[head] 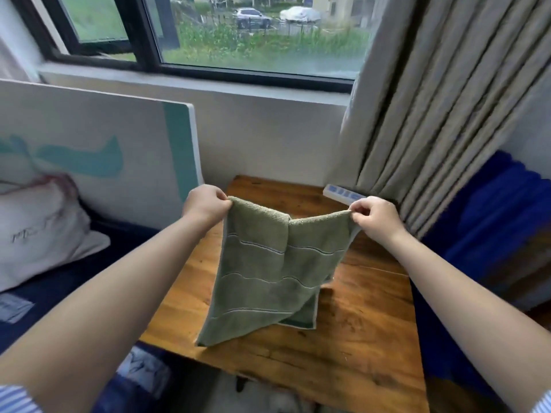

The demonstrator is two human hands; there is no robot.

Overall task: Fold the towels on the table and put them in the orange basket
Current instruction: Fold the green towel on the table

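Two hands, left hand (205,204) and right hand (374,217), pinch the top corners of a striped olive-green terry towel (268,269) hanging above the wooden table (357,338); folding is under way, and next the corners likely meet.

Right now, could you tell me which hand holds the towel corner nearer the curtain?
The right hand, pinching the towel beside the curtain.

A white remote control (343,193) lay at the wooden table's far edge — beige curtains (447,99) hung just behind. A white pillow (35,234) sat left, a blue cloth (492,234) right.
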